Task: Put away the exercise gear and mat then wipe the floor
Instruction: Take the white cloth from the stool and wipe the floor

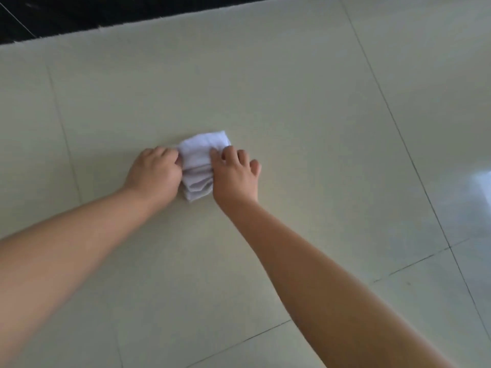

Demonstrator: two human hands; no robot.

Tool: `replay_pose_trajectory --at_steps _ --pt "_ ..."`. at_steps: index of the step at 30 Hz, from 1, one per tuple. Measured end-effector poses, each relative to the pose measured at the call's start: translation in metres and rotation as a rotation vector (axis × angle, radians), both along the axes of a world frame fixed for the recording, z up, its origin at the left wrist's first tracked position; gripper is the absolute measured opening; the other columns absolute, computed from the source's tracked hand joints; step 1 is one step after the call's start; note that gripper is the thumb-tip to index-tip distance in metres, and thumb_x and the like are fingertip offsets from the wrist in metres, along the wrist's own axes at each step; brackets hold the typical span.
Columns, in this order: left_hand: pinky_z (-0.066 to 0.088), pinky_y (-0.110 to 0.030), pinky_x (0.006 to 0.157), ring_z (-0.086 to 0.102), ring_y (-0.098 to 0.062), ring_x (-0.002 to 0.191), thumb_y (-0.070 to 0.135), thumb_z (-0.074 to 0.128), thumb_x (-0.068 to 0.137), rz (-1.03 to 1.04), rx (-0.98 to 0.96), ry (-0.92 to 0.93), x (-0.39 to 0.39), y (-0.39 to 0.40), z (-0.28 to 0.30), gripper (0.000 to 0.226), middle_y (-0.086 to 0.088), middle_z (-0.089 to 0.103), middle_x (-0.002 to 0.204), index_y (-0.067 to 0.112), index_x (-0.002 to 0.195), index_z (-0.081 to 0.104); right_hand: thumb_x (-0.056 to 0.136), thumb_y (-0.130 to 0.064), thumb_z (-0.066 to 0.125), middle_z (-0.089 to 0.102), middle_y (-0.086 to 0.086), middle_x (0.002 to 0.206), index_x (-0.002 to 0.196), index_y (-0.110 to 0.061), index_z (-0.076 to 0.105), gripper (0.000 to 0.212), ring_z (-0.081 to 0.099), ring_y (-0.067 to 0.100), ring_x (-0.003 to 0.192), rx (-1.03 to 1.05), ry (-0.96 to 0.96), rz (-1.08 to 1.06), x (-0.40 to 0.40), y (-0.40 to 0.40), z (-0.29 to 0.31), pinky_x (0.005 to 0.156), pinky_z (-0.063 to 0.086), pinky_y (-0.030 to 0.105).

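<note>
- Where the pale tiles meet in thin dark grout lines, a white cloth (203, 162) lies folded on the floor (292, 115), bunched into soft layered pleats at its near end and flatter at its far end.
- Left hand (155, 173) sits against the cloth's left edge, fingers curled in; they seem to pinch the fabric, though the fingertips are hidden behind the knuckles.
- Right hand (235, 175) rests on the cloth's right edge, fingers bent and spread, the first ones pressing down on the fabric and the outer ones touching tile.
- Both bare forearms reach in from the near edge and cover part of the floor below the cloth.
- Floor tiles are large, smooth and glossy, cream in colour, with a bright reflection (482, 181) at the right edge.
- A dark, polished strip (79, 14) runs along the far edge of the tiles, well apart from the cloth.
</note>
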State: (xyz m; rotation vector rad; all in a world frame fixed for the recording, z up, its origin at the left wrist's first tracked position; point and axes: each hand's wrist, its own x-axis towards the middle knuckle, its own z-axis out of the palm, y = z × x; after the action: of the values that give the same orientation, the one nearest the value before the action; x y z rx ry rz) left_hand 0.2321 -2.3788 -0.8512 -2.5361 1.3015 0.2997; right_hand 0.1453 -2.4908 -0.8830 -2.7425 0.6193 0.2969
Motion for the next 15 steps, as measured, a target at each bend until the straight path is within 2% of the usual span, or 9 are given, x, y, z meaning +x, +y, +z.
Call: replay_pose_trajectory --at_steps 2,4,7,9,10,11,12,13,15 --pt "0.051 -0.03 0.047 0.064 -0.031 0.051 0.01 0.037 0.065 -0.015 0.007 0.044 -0.028 0.024 -0.014 0.034 -0.015 0.063 0.058 0.0 0.061 0.07 0.074 -0.014 0.038 0.063 0.003 0.101 0.115 -0.02 0.065 0.05 0.053 0.026 0.093 -0.006 -0.017 -0.018 -0.046 0.017 0.0 0.082 0.038 0.037" --pt "0.051 -0.027 0.051 0.065 -0.027 0.053 0.013 0.039 0.064 -0.122 -0.043 0.102 -0.06 0.017 -0.019 0.033 -0.01 0.064 0.058 0.004 0.06 0.071 0.066 -0.018 0.04 0.065 -0.001 0.083 0.098 -0.021 0.072 0.046 0.052 0.022 0.078 -0.039 0.005 -0.021 -0.1 0.011 -0.004 0.077 0.04 0.034" --pt "0.038 -0.03 0.06 0.064 -0.022 0.051 0.016 0.036 0.057 -0.271 -0.134 0.257 -0.116 -0.032 -0.024 0.035 -0.004 0.062 0.053 0.005 0.047 0.068 0.064 -0.013 0.054 0.067 0.005 0.079 0.094 -0.016 0.075 0.037 0.063 0.028 0.069 -0.122 0.045 -0.085 -0.172 -0.03 0.001 0.073 0.048 0.042" --pt "0.036 -0.028 0.061 0.063 -0.02 0.052 0.015 0.034 0.057 -0.29 -0.147 0.323 -0.139 -0.074 -0.017 0.038 -0.001 0.063 0.054 0.009 0.044 0.069 0.073 -0.01 0.057 0.067 0.012 0.086 0.103 -0.011 0.074 0.033 0.064 0.036 0.077 -0.132 0.046 -0.2 -0.185 -0.067 0.01 0.077 0.045 0.046" --pt "0.041 -0.024 0.063 0.065 -0.02 0.061 0.013 0.034 0.061 -0.266 -0.148 0.356 -0.144 -0.09 -0.009 0.041 0.0 0.067 0.061 0.011 0.051 0.073 0.082 -0.009 0.056 0.066 0.015 0.095 0.11 -0.012 0.071 0.032 0.061 0.038 0.088 -0.128 0.07 -0.248 -0.178 -0.085 0.012 0.083 0.04 0.046" --pt "0.046 -0.024 0.073 0.067 -0.022 0.079 0.009 0.036 0.071 -0.217 -0.119 0.391 -0.143 -0.101 0.0 0.043 -0.003 0.07 0.08 0.013 0.069 0.078 0.09 -0.01 0.053 0.063 0.016 0.107 0.118 -0.014 0.067 0.031 0.055 0.037 0.1 -0.125 0.104 -0.279 -0.164 -0.098 0.012 0.089 0.034 0.043" --pt "0.045 -0.028 0.087 0.061 -0.026 0.102 0.006 0.036 0.084 -0.178 -0.165 0.319 -0.139 -0.114 -0.003 0.042 -0.008 0.067 0.104 0.01 0.096 0.076 0.093 -0.013 0.05 0.059 0.015 0.116 0.123 -0.017 0.063 0.032 0.049 0.036 0.109 -0.118 0.107 -0.303 -0.146 -0.109 0.01 0.093 0.029 0.039" --pt "0.038 -0.033 0.099 0.051 -0.03 0.119 0.005 0.034 0.093 -0.126 -0.139 0.312 -0.131 -0.12 -0.009 0.039 -0.011 0.058 0.124 0.005 0.117 0.065 0.095 -0.018 0.047 0.055 0.013 0.122 0.124 -0.02 0.06 0.033 0.044 0.033 0.114 -0.098 0.088 -0.319 -0.124 -0.114 0.007 0.093 0.026 0.035" --pt "0.033 -0.037 0.106 0.04 -0.032 0.13 0.006 0.03 0.099 0.001 -0.053 0.307 -0.098 -0.109 0.0 0.039 -0.014 0.046 0.137 -0.001 0.131 0.052 0.095 -0.023 0.043 0.052 0.009 0.125 0.125 -0.023 0.058 0.033 0.04 0.031 0.119 -0.06 0.076 -0.286 -0.076 -0.103 0.002 0.092 0.024 0.031"
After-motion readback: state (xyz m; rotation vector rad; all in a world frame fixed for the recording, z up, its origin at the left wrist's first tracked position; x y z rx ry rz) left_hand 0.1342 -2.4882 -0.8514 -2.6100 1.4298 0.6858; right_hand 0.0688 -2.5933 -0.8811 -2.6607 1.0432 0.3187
